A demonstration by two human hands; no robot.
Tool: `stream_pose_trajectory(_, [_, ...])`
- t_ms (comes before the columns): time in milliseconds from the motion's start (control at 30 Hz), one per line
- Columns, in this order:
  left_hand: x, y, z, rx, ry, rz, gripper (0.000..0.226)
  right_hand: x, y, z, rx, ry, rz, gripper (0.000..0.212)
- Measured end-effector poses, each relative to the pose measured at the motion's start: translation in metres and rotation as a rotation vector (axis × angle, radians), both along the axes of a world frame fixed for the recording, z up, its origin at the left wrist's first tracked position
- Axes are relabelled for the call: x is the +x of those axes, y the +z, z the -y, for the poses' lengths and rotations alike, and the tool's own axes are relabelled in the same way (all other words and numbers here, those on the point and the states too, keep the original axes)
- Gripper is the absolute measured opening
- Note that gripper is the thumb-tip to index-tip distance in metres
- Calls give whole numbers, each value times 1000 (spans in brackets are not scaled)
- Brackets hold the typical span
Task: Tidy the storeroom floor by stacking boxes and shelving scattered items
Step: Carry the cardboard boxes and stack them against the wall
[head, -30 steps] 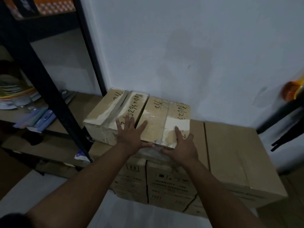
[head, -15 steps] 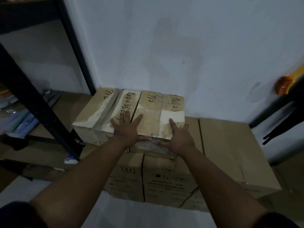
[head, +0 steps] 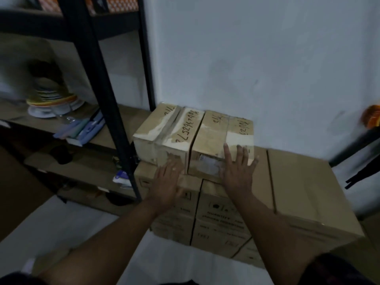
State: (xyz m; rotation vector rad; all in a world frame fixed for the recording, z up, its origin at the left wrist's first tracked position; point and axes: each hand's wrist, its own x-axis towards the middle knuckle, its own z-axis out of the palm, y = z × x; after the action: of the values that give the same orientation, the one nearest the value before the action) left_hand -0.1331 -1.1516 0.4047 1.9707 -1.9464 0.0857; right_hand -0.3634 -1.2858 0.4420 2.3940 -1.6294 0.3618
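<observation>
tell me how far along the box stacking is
Done: two taped boxes sit on the larger cartons by the wall. In hand: the left hand and right hand press straight fingers against their near faces, likely squaring them. Left: shelving strays, perhaps the blue-and-white item low beside the shelf post.

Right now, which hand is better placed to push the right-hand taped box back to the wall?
The right hand: its straight fingers lie over that taped box's front top edge. The left hand is lower, by the other box's front.
</observation>
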Motion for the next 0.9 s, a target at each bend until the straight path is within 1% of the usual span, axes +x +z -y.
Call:
stream_pose_trajectory(67, [19, -11, -30, 49, 43, -56, 65, 8, -3, -22, 3, 22, 63, 86])
stream_pose_trajectory(133, [39, -26, -60, 132, 152, -112, 66, 13, -16, -44, 47, 62, 107, 85])
stream_pose_trajectory(167, [48, -35, -76, 169, 197, -169, 68, 14, -26, -55, 88, 94, 105, 84])
stream_pose_trajectory(233, [60, -46, -109, 195, 254, -265, 74, 15, -45, -77, 170, 145, 66, 78])
stream_pose_trajectory(300, [65, -49, -140, 229, 334, -298, 78, 15, -57, -97, 247, 150, 3, 72])
stream_pose_trajectory(400, [71, -56, -177, 250, 430, -368, 76, 17, -73, -126, 387, 184, -58, 70])
stream_pose_trajectory(500, [73, -70, -211, 294, 519, -463, 81, 20, -91, -155, 599, 180, -72, 75])
stream_pose_trajectory(567, [72, -84, -237, 319, 570, -499, 81, 24, -102, -176, 735, 141, -122, 78])
stream_pose_trajectory(600, [70, -90, -252, 310, 592, -516, 76, 28, -106, -187, 772, 133, -156, 75])
stream_pose_trajectory(633, [70, -98, -267, 291, 605, -543, 68, 31, -109, -198, 799, 147, -187, 68])
stream_pose_trajectory(733, [68, -118, -314, 319, 611, -571, 38, 42, -110, -227, 786, 275, -299, 33])
stream_pose_trajectory(767, [67, -123, -329, 325, 615, -570, 28, 45, -111, -236, 763, 327, -348, 27])
stream_pose_trajectory(833, [65, -126, -356, 321, 634, -604, 12, 49, -113, -251, 731, 426, -386, 24])
stream_pose_trajectory(900, [58, -122, -377, 290, 714, -649, 6, 52, -114, -261, 718, 500, -389, 24])
